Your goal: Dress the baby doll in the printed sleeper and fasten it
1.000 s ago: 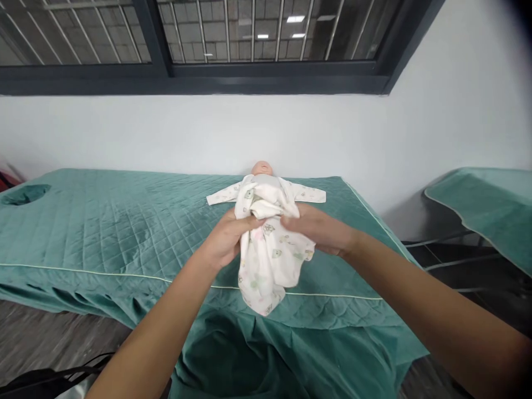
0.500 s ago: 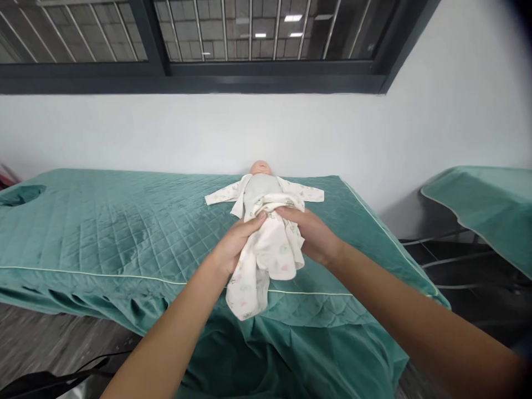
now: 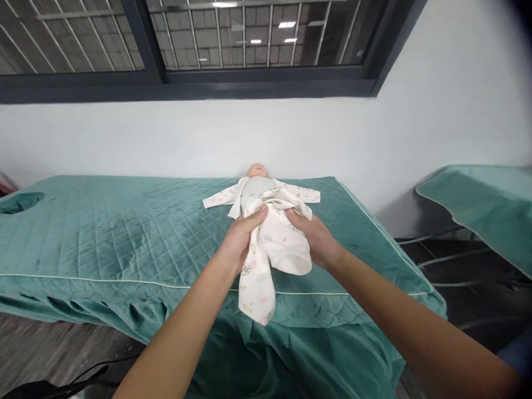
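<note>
A baby doll lies on its back on the teal quilted bed, head toward the wall. It wears a white printed top with sleeves spread sideways. White printed baby trousers cover its lower half. My left hand grips the trousers on the left side at the waist. On the right side my right hand grips the same waistband. One trouser leg hangs down over the bed's front edge; the other looks bunched and rounded.
A white wall and a dark-framed barred window stand behind the bed. A second teal-covered bed stands to the right, with a dark gap between. The bed has a face hole at far left.
Both hands have moved the trousers up along the doll's body toward its waist. The bundled cloth has spread out lower and one leg hangs straighter.
</note>
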`<action>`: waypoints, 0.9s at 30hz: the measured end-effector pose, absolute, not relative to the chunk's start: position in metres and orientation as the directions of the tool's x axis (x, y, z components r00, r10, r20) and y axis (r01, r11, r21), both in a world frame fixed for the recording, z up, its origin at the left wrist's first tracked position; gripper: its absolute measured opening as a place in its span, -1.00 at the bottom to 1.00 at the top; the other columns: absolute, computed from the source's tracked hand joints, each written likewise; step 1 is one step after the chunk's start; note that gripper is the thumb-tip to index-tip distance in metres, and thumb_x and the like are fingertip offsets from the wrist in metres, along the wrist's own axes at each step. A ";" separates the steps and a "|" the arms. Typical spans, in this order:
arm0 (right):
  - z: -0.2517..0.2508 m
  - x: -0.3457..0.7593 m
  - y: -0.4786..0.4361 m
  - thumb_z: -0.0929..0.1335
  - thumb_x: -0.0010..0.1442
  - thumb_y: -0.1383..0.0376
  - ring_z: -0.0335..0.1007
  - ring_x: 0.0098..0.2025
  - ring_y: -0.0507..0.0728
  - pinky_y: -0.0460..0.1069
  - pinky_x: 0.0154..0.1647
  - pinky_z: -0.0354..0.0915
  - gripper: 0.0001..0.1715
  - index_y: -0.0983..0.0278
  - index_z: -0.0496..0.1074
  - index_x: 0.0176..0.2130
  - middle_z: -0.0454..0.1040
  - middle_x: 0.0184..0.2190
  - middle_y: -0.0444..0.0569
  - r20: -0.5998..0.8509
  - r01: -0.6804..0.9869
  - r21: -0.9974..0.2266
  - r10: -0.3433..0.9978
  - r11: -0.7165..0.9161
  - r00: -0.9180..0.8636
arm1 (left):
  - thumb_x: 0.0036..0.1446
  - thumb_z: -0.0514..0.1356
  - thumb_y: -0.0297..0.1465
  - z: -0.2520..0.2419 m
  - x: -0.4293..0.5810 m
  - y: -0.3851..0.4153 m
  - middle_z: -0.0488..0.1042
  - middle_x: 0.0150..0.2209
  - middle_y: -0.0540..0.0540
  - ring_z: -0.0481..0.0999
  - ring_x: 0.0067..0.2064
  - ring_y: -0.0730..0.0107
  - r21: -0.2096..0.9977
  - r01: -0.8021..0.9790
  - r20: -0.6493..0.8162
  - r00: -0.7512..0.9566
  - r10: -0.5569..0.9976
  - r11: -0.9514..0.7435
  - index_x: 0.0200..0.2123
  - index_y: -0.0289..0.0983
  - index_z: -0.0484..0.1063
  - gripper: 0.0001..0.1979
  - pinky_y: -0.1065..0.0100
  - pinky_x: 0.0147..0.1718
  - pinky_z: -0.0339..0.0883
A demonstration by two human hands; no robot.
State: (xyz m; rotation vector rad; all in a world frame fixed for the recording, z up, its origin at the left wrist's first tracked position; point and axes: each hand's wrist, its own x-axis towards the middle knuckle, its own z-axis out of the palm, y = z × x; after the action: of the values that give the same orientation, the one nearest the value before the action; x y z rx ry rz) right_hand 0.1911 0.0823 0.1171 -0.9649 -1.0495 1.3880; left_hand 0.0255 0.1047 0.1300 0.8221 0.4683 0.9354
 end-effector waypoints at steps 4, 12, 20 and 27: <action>0.104 0.212 0.087 0.58 0.01 0.03 0.53 0.03 0.24 0.09 0.09 0.40 -0.26 0.25 0.50 0.11 0.61 -0.05 0.03 -0.047 -0.111 -0.990 0.946 -0.087 -0.322 | 0.09 0.38 -0.16 0.130 0.026 0.110 0.64 -0.08 -0.21 0.63 -0.10 0.12 0.932 -0.304 -0.007 0.530 0.848 0.198 0.07 -0.32 0.51 -0.47 0.22 -0.09 0.48; 0.105 0.231 0.095 0.55 0.04 0.01 0.57 -0.11 0.21 0.02 -0.10 0.45 -0.38 0.30 0.55 0.00 0.64 -0.19 0.05 -0.119 -0.113 -0.975 0.883 -0.190 -0.454 | 0.16 0.29 -0.16 0.129 0.024 0.131 0.63 -0.08 -0.19 0.60 -0.17 0.18 0.999 0.021 -0.035 0.550 0.834 0.028 -0.02 -0.28 0.53 -0.59 0.30 -0.24 0.44; 0.064 0.217 0.085 0.59 -0.08 0.20 0.60 -0.15 0.26 0.06 -0.12 0.49 -0.43 0.32 0.57 -0.06 0.65 -0.18 0.09 -0.270 -0.185 -0.936 0.948 -0.300 -0.171 | 0.35 0.03 -0.26 0.094 0.054 0.153 0.61 0.01 -0.24 0.62 -0.08 0.22 0.837 0.528 -0.158 0.485 0.860 -0.144 0.07 -0.34 0.48 -0.60 0.33 -0.17 0.46; 0.013 0.217 0.065 0.58 -0.08 0.14 0.60 -0.15 0.31 0.17 -0.11 0.50 -0.47 0.31 0.57 -0.12 0.65 -0.22 0.10 -0.324 -0.178 -0.930 0.946 -0.322 -0.020 | 0.24 0.18 -0.35 0.076 0.072 0.148 0.54 0.07 -0.48 0.54 0.13 -0.08 0.554 0.792 -0.254 0.456 0.853 -0.258 -0.02 -0.41 0.54 -0.67 0.14 0.02 0.39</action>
State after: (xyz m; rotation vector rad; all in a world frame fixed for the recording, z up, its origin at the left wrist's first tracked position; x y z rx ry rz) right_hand 0.2170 0.0652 0.0131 -1.3087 -0.8918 1.5183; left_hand 0.0723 0.1478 0.0762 2.0832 1.3664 0.1273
